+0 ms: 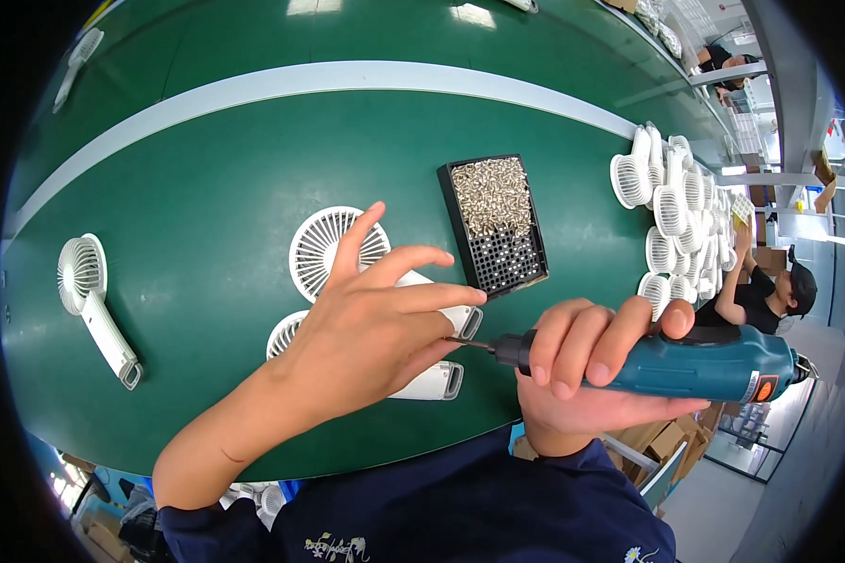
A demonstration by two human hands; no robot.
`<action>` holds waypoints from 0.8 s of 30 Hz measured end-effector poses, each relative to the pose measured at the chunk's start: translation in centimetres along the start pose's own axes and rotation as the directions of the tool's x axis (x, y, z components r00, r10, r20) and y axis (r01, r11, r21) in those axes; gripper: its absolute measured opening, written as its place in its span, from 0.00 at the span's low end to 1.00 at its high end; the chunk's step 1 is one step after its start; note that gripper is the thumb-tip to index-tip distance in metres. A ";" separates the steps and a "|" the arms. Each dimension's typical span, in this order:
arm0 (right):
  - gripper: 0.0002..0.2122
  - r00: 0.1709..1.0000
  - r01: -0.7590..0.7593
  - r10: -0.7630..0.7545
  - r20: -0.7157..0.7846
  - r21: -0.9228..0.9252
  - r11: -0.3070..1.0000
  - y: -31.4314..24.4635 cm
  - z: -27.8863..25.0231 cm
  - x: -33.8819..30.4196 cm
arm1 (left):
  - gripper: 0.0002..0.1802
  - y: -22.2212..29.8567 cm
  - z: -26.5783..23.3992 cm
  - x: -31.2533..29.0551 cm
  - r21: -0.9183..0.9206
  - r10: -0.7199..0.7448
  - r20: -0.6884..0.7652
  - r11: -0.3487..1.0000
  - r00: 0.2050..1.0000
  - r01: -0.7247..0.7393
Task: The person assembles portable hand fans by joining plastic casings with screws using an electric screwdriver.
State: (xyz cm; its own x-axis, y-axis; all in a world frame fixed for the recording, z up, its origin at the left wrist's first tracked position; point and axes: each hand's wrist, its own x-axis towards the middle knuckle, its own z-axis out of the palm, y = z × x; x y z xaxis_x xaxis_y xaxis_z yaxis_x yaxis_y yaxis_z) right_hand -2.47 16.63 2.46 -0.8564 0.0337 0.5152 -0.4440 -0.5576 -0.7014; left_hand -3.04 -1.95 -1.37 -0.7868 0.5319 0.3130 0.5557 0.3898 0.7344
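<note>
Electric screwdriver (pixel 709 368) is at the near right edge of the green table (pixel 197 188), firmly clamped in the right hand (pixel 587 371). Its long axis runs almost level, and its bit points left, to the left hand (pixel 371 342). There, thumb and index finger are close together at the bit tip; whether they grip something, I cannot tell. This left hand is also the nearer one to the white handheld fan (pixel 314 253) beneath it, whose handle slants down rightward.

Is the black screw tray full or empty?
Partly full: loose screws heap over the far part of the black screw tray, leaving its nearer hole grid exposed.
</note>
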 end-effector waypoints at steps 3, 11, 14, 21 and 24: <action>0.32 0.998 -0.033 0.033 0.047 -0.010 0.999 0.1 -0.1 0.1 | 0.07 0.0 0.0 0.1 0.005 0.004 0.015 1.000 1.000 -0.004; 0.33 0.994 -0.032 0.031 0.102 0.010 0.999 -0.6 -0.4 -0.9 | 0.14 0.4 -0.2 0.3 0.005 -0.008 0.007 1.000 1.000 0.008; 0.30 0.994 0.004 0.001 0.112 -0.047 0.999 -1.1 -0.3 -1.5 | 0.17 0.3 -0.3 0.2 0.013 -0.041 -0.001 0.999 0.999 0.041; 0.30 0.989 -0.045 0.055 0.135 -0.077 0.996 -1.1 -0.3 -2.0 | 0.21 0.2 -0.5 0.2 0.033 -0.059 0.041 0.998 0.997 0.058; 0.30 0.990 -0.078 0.085 0.115 -0.065 0.995 -0.4 -0.1 -2.2 | 0.22 0.0 -0.4 0.1 0.037 -0.062 0.043 0.998 0.997 0.060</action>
State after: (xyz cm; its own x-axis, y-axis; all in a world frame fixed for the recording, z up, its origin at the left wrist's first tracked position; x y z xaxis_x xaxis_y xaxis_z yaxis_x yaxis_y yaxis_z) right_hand -0.42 16.91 1.55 -0.8550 -0.1098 0.5068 -0.3918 -0.5036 -0.7700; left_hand -3.17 -2.20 -1.09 -0.8074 0.5386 0.2408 0.5166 0.4484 0.7294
